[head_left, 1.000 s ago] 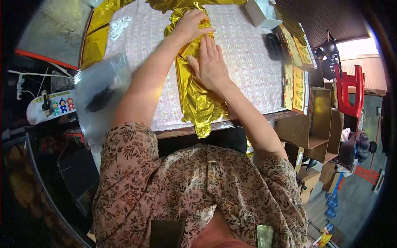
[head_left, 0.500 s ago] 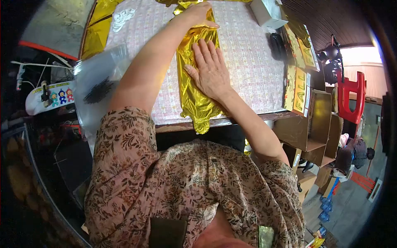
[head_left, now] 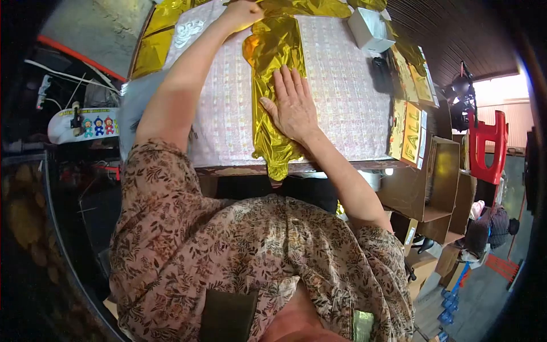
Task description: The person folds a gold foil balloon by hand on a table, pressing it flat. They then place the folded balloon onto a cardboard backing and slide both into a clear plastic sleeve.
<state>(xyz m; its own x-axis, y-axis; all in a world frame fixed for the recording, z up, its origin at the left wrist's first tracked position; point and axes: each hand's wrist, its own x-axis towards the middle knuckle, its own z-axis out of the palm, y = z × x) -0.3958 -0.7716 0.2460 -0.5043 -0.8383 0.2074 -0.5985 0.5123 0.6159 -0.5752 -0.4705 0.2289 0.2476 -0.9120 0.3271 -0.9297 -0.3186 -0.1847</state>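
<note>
A flat, crinkled gold foil balloon [head_left: 276, 48] lies lengthwise on the table, its narrow end hanging over the front edge. My right hand [head_left: 293, 108] rests palm down on its middle, with the fingers stretched out. At the far side of the table, my left hand [head_left: 243, 12] has its fingers curled in beside another piece of gold foil [head_left: 307, 7]. What those fingers hold, if anything, is hidden. A pale checked cloth [head_left: 342, 102] under plastic covers the table.
More gold foil [head_left: 154, 51] lies along the left edge, near a white coiled string [head_left: 188, 32]. A white box [head_left: 370, 29] and a black object [head_left: 382, 74] are at the right. Cardboard boxes [head_left: 410, 188] and a red stool [head_left: 489, 148] stand beyond.
My left hand has moved left and farther away, off the balloon's upper part, and its fingers have curled. My right hand stays flat on the balloon. The view has shifted slightly.
</note>
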